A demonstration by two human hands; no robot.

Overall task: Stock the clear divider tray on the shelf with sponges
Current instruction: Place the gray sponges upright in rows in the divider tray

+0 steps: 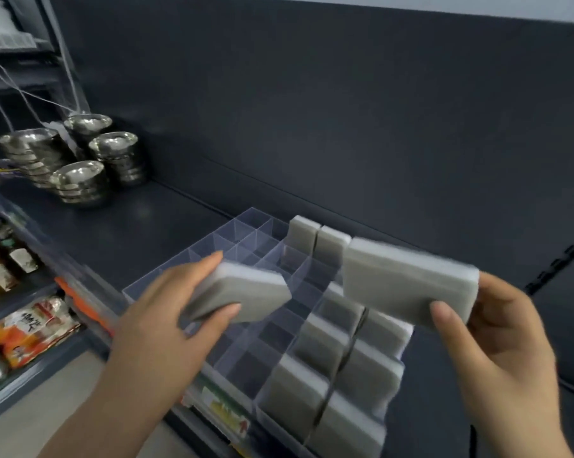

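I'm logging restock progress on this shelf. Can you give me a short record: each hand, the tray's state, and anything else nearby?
left: left hand holds a grey sponge above empty compartments
right: right hand holds a second grey sponge above the filled side
tray: clear divider tray on the dark shelf
filled: stocked sponges stand in the two right columns
empty: the visible left columns
nearby: stacked steel bowls, far left on the shelf
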